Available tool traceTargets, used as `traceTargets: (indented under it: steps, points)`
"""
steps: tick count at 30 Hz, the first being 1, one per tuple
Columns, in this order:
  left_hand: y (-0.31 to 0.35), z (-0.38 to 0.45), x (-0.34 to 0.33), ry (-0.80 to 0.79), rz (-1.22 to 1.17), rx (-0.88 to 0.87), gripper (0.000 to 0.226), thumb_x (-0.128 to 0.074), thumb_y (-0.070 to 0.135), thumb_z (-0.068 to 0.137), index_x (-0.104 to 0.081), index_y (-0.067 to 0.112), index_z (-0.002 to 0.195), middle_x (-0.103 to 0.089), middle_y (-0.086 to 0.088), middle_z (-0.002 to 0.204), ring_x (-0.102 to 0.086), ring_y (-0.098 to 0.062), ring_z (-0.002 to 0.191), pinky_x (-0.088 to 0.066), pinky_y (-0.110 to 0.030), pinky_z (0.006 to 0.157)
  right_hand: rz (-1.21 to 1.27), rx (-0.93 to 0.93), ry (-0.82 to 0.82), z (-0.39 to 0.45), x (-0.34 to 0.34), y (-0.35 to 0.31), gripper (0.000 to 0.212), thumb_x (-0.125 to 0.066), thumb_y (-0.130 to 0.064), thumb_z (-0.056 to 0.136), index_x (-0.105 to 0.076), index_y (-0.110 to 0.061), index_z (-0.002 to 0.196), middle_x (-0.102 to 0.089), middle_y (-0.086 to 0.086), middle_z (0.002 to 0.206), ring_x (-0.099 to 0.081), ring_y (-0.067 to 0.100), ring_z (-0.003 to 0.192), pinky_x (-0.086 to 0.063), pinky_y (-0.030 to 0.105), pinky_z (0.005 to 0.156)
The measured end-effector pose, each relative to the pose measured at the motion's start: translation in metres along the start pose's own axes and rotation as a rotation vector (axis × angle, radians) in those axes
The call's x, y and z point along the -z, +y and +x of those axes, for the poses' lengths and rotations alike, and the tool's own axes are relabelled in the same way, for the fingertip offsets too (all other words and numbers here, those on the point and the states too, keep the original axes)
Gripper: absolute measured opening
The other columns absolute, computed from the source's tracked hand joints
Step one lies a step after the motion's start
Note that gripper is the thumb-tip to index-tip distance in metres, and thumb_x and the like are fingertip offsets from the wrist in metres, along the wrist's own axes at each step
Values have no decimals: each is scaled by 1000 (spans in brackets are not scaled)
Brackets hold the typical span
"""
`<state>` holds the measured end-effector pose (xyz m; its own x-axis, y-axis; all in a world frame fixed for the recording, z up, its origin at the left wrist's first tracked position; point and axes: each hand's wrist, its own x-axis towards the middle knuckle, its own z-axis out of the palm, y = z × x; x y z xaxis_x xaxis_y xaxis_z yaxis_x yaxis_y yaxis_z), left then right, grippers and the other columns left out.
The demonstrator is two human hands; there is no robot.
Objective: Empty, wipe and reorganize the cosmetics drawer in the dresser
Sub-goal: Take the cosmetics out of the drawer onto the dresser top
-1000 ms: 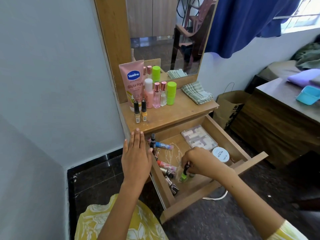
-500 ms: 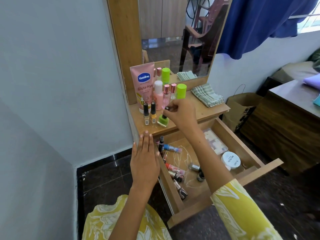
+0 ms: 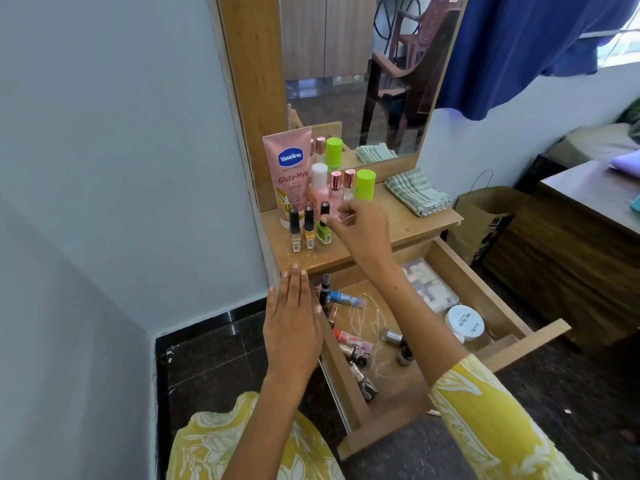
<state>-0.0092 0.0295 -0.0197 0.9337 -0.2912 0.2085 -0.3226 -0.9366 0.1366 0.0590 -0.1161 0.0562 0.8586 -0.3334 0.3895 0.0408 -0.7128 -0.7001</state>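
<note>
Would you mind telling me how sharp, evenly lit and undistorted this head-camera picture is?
Head view: wide-angle bending curves the mirror frame; daylight enters at the upper right; the right hand looks slightly soft by the green nail polish; the Vaseline tube label reads sharply.

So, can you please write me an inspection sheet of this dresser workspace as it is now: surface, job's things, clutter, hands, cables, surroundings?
Surface: wooden dresser top, no spill seen.
Job's things: open drawer, not yet emptied; inside lie a white jar, a clear box and small bottles. The green nail polish stands on top beside two other polishes.
Clutter: Vaseline tube, pink bottles, green-capped container, folded cloth.
Hands: left hand flat, fingertips at the dresser top's front edge; right hand at the green polish's cap, grip unclear.
Cables: nothing seen; a thin clear cord in the drawer.
Surroundings: mirror, paper bag, blue curtain.
</note>
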Motion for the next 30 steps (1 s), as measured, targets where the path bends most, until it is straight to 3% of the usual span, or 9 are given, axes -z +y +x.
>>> traceTargets:
  steps: [2, 5, 8, 11, 14, 18, 22, 27, 30]
  points:
    - [0, 1, 1, -2, 14, -7, 56, -14, 36, 102, 11, 12, 146, 13, -5, 157, 11, -19, 145, 16, -35, 109, -52, 0, -100, -16, 19, 9, 14, -71, -21, 82, -68, -9, 87, -68, 3, 82, -62, 16, 74, -54, 31, 71]
    - [1, 2, 2, -9, 13, -23, 57, -16, 36, 102, 8, 11, 148, 13, -8, 157, 10, -20, 145, 14, -35, 110, -290, 59, -404, -42, 53, 29, 5, -69, -24, 83, -67, -19, 83, -68, -5, 82, -64, 12, 78, -51, 26, 71]
    - [2, 3, 3, -6, 6, -19, 58, -17, 37, 102, 5, 10, 149, 12, -8, 157, 9, -20, 145, 12, -35, 111, -515, 28, -647, -65, 79, 49, 13, -71, -33, 79, -66, -21, 80, -67, -8, 83, -62, 11, 80, -48, 25, 66]
    - [6, 4, 1, -14, 1, -8, 59, -18, 37, 102, 7, 10, 148, 12, -9, 157, 10, -20, 145, 11, -35, 112, -656, -9, -784, -84, 85, 63, 23, -74, -41, 72, -67, -26, 89, -58, -15, 81, -55, 6, 79, -40, 22, 63]
    - [5, 4, 0, -13, 3, -5, 58, -17, 36, 102, 9, 11, 147, 13, -8, 156, 11, -20, 145, 12, -35, 111, -720, -54, -841, -95, 77, 71, 24, -75, -29, 72, -66, -26, 93, -64, -9, 95, -59, 14, 88, -44, 25, 69]
    - [-1, 3, 0, -17, -9, -16, 56, -16, 36, 102, 16, 15, 143, 16, -5, 156, 13, -18, 144, 14, -35, 110, -660, -71, -813, -96, 66, 73, 13, -65, -11, 78, -71, -19, 86, -69, 2, 95, -63, 19, 90, -42, 22, 67]
    - [-2, 2, 0, -9, -16, -18, 56, -17, 34, 102, 16, 15, 144, 19, -2, 155, 16, -17, 143, 15, -35, 111, -468, -52, -736, -80, 64, 56, 12, -68, -3, 77, -70, -13, 84, -71, 2, 87, -65, 15, 82, -54, 25, 74]
    - [-2, 2, -2, -6, -20, -17, 57, -17, 33, 102, 14, 14, 146, 19, -3, 155, 15, -17, 143, 17, -34, 110, -152, 15, -382, -44, 59, 17, 15, -75, -7, 75, -67, -19, 79, -61, -9, 74, -58, 3, 71, -43, 12, 67]
    - [-2, 2, -2, -4, -24, -12, 56, -16, 34, 102, 17, 14, 143, 18, -3, 155, 14, -18, 144, 17, -35, 110, -49, 50, -190, -17, 46, 2, 15, -75, -3, 73, -71, -9, 86, -67, -1, 81, -61, 10, 75, -48, 17, 71]
